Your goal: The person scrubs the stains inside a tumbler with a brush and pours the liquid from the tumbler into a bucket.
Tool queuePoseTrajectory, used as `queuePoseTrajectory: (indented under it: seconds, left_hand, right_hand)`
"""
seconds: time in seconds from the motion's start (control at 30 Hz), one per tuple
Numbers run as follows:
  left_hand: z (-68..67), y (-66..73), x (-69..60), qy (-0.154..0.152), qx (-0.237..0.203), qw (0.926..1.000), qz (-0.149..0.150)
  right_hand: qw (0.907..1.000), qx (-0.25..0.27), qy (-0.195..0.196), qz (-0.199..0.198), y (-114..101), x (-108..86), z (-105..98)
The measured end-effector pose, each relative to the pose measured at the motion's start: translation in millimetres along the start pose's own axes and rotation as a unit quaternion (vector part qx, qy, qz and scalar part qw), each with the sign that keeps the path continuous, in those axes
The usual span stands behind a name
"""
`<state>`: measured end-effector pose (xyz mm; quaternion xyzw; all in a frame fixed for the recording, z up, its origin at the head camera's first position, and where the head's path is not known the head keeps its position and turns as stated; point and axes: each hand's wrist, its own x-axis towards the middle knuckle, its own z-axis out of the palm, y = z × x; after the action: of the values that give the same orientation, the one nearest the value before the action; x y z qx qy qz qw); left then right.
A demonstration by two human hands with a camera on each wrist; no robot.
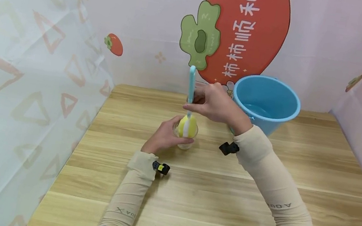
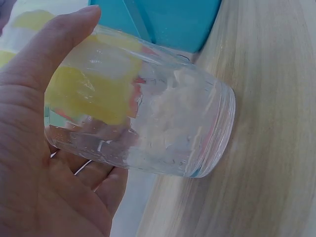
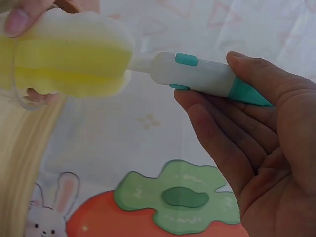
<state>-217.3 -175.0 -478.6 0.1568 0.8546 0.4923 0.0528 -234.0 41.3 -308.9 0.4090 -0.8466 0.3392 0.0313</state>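
My left hand (image 1: 164, 136) grips a clear drinking glass (image 2: 173, 113), its thumb and fingers on opposite sides of the wall. Upright in the head view, the glass has its base at or just over the tabletop; contact is unclear. With thumb and fingers, my right hand (image 1: 215, 102) pinches the blue-and-white handle (image 3: 207, 76) of a sponge cup brush above the glass. The brush's yellow-and-white sponge head (image 1: 187, 127) is partly inside the glass, its upper part sticking out past the rim. Small drops show on the glass wall in the left wrist view.
A light blue bucket (image 1: 266, 99) stands at the back of the wooden table (image 1: 208, 209), just beyond my right wrist. Behind the table hangs a printed cloth (image 1: 154, 16) with persimmon drawings, and another cloth (image 1: 24, 103) borders the left side.
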Motion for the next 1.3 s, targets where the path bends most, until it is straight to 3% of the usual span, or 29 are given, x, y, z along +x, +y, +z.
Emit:
queuePoseTrajectory:
  seconds: [0.27,0.57,0.67,1.0,1.3]
  left_hand:
    - [-0.7,0.8,-2.8,0.002,0.001,1.0,-0.003]
    - [0.4,1.0,-0.1,-0.003,-0.008,1.0,0.001]
    - [0.1,0.7,0.4,0.0,-0.006,1.0,-0.002]
    - [1.1,-3.5,-0.9,0.003,-0.003,0.9999,-0.011]
    - [-0.1,-2.1,-0.3,-0.003,0.01,0.9999,-0.001]
  right_hand:
    - [0.9989,-0.003,-0.041,0.024,16,-2.2,29]
    - [0.9999,-0.014,-0.008,0.001,-3,0.3,-3]
    - [0.9999,-0.012,-0.005,0.0,-2,0.5,-5]
    - [0.9986,0.008,-0.025,0.046,24,-10.5,31]
    - [0.9999,-0.013,0.002,0.011,3,-5.7,-2]
